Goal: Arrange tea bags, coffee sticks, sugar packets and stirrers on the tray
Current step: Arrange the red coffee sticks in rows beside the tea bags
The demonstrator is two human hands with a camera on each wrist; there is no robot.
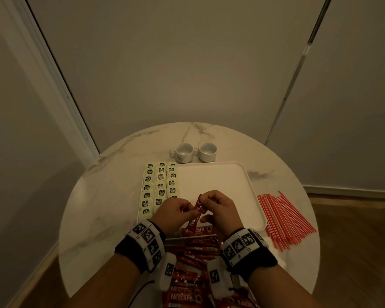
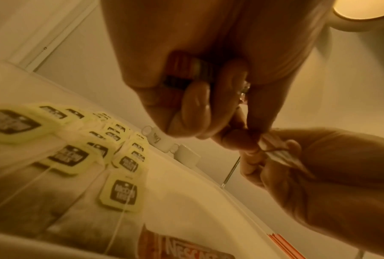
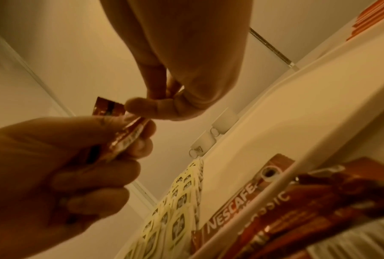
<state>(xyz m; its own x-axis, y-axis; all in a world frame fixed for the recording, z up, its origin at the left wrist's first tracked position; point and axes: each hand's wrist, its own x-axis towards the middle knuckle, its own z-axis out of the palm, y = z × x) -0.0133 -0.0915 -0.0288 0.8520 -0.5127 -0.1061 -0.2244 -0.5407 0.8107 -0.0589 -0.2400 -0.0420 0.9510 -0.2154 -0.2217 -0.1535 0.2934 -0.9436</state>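
Tray (image 1: 251, 185): tea bags (image 1: 159, 187) fill its left edge, middle bare. Left hand (image 1: 176, 213) and right hand (image 1: 220, 210) pinch one coffee stick (image 1: 197, 207) above its near edge. Stirrers (image 1: 285, 218) lie beyond its right edge.

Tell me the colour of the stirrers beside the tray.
Red-orange; the stirrers show best in the head view.

"NESCAFE" reads in white on a red coffee stick (image 1: 196, 230) lying at the near edge of the tray (image 1: 251, 185); the right wrist view adds "CLASSIC" on a stick (image 3: 271, 205) just outside that edge. "NESCAFE" also shows on sticks (image 1: 182, 295) piled at the table's (image 1: 111, 174) near edge. The tea bag tags (image 1: 160, 185) along the tray's left edge carry dark labels too blurred to read.
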